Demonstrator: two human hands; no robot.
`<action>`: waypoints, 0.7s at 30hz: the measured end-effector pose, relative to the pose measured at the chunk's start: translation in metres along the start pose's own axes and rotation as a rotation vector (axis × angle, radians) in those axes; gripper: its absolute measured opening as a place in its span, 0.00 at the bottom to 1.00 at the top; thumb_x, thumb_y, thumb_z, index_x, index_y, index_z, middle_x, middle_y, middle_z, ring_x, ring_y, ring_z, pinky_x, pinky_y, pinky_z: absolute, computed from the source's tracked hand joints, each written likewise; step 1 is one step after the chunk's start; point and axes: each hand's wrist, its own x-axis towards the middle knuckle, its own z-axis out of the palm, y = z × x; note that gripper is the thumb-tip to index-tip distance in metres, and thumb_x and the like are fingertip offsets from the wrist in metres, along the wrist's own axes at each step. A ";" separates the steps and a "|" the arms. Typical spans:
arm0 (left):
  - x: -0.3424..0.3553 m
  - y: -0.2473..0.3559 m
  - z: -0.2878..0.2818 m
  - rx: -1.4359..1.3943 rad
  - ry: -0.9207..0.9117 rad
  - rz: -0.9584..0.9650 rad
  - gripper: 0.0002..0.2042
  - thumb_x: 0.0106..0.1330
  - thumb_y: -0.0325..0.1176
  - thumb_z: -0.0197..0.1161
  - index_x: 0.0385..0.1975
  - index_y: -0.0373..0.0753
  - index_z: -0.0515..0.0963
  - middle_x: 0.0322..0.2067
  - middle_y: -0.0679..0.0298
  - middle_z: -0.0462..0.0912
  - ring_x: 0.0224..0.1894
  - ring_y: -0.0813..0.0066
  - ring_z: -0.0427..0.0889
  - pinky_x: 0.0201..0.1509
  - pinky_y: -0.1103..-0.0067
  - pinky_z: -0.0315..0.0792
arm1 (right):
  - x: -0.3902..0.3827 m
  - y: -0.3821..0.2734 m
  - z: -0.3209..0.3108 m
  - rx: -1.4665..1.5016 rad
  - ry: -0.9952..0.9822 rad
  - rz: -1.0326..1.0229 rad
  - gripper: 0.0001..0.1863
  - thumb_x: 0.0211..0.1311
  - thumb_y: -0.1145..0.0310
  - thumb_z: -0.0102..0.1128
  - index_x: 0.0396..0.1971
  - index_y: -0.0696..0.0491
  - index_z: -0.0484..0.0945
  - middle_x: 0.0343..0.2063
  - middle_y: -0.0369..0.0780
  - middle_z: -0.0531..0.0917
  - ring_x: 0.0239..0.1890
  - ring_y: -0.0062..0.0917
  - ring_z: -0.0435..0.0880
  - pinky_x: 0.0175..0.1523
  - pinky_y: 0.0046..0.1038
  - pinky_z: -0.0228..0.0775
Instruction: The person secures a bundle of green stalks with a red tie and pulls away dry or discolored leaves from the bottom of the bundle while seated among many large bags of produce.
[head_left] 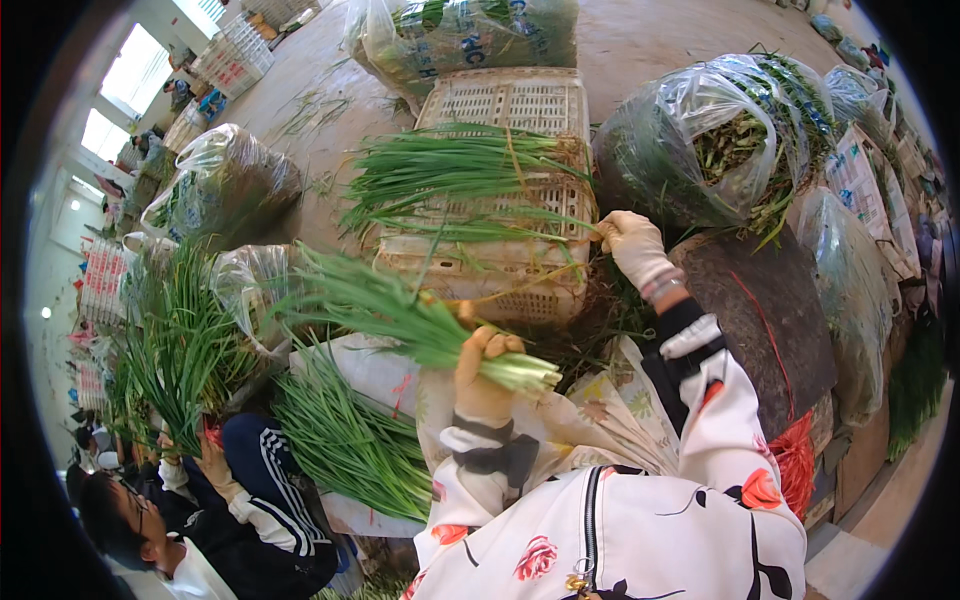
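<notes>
My left hand point(484, 368), in a pale glove, is closed round a bunch of long green stalks with white ends point(400, 318), of the chive or scallion kind. Its leaves fan out to the left, a little blurred, and the white ends point right. My right hand point(638, 248), also gloved, is at the right edge of an upturned cream plastic crate point(505, 95). Its fingers are pinched at the root end of thin stalks point(545, 219) lying across the crate. Beyond these, a thicker pile of the same greens point(455, 165) lies there with roots to the right.
Trimmed greens point(345, 430) lie on a pale sack at my left. Farther left a seated co-worker point(185, 530) holds another bunch point(180, 340). Stuffed plastic bags point(690, 140) stand right, at the back point(470, 40) and left point(225, 185). Red twine point(795, 465) hangs beside a dark covered block point(755, 310).
</notes>
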 end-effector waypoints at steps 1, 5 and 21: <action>0.004 -0.004 0.001 0.141 0.072 0.015 0.16 0.61 0.27 0.62 0.48 0.44 0.70 0.37 0.68 0.78 0.32 0.80 0.76 0.46 0.73 0.71 | -0.018 -0.019 -0.008 0.282 -0.007 0.110 0.10 0.65 0.68 0.52 0.34 0.58 0.78 0.23 0.39 0.81 0.24 0.20 0.78 0.31 0.23 0.69; 0.017 -0.018 -0.004 0.352 0.262 -0.123 0.18 0.59 0.24 0.63 0.49 0.42 0.70 0.46 0.57 0.79 0.30 0.76 0.77 0.39 0.74 0.73 | -0.086 -0.038 0.010 0.418 0.107 -0.243 0.08 0.65 0.69 0.53 0.33 0.58 0.77 0.23 0.37 0.79 0.21 0.19 0.75 0.29 0.21 0.68; 0.017 -0.027 0.006 0.612 0.533 0.009 0.12 0.55 0.23 0.66 0.39 0.39 0.76 0.31 0.65 0.80 0.26 0.76 0.75 0.30 0.79 0.72 | -0.119 -0.044 -0.015 0.081 0.232 -0.274 0.12 0.55 0.71 0.61 0.40 0.56 0.79 0.34 0.44 0.82 0.41 0.35 0.79 0.47 0.35 0.69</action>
